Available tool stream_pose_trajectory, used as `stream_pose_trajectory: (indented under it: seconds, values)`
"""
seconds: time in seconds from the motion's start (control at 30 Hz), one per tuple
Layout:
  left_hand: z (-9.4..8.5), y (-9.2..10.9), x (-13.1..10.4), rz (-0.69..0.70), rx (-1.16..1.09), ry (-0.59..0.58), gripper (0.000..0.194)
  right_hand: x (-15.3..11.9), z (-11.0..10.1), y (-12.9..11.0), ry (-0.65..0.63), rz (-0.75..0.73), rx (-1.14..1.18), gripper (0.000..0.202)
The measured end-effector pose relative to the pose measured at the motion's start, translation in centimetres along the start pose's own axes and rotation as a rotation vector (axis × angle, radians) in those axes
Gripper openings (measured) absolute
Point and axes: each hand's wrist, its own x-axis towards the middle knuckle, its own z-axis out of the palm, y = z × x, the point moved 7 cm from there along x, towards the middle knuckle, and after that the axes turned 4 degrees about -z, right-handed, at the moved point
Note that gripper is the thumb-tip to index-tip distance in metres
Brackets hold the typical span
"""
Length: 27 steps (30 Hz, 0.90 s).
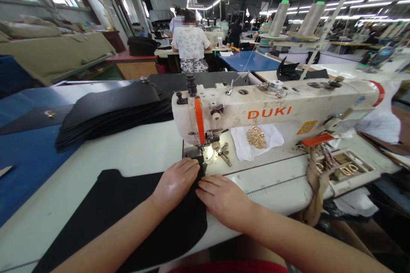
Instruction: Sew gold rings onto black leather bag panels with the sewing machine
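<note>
A large black panel (137,204), smooth like leather or coated fabric, lies across the machine bed, its top corner beside the needle area. My left hand (177,181) rests flat on it, fingers together and pointing at the presser foot (202,150). On the panel's right edge, my right hand (224,200) has its fingertips over the edge; its thumb is hidden underneath. The white DUKI sewing machine (269,108) stands just beyond both hands, a small lamp lighting its needle plate. A metal guide attachment (224,153) sits right of the needle.
A stack of black panels (115,108) lies at the left rear. Gold metal rings (256,137) rest on a white cloth (277,136) behind the needle. An accessory tray (352,170) is at right. Thread cones (279,19) stand above. A co-worker (191,45) is ahead, facing away.
</note>
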Motion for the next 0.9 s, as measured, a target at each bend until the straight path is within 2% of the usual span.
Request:
stream_pose_trajectory:
  seconds: [0.13,0.43,0.77,0.9]
  values:
    - [0.0,0.1,0.0,0.009,0.009,0.000,0.030,0.4,-0.4,0.4,-0.017,0.015,0.009,0.016]
    - [-0.1,-0.1,0.1,-0.058,-0.029,0.010,0.022,1.1,-0.9,3.0,0.002,0.165,0.075,0.029]
    - [-0.1,-0.3,0.2,-0.113,-0.086,0.000,0.022,1.2,-0.8,3.0,-0.012,0.159,0.119,0.030]
    - [-0.1,-0.2,0.3,-0.116,-0.094,-0.010,0.023,1.1,-0.9,3.0,0.021,0.172,0.115,0.029]
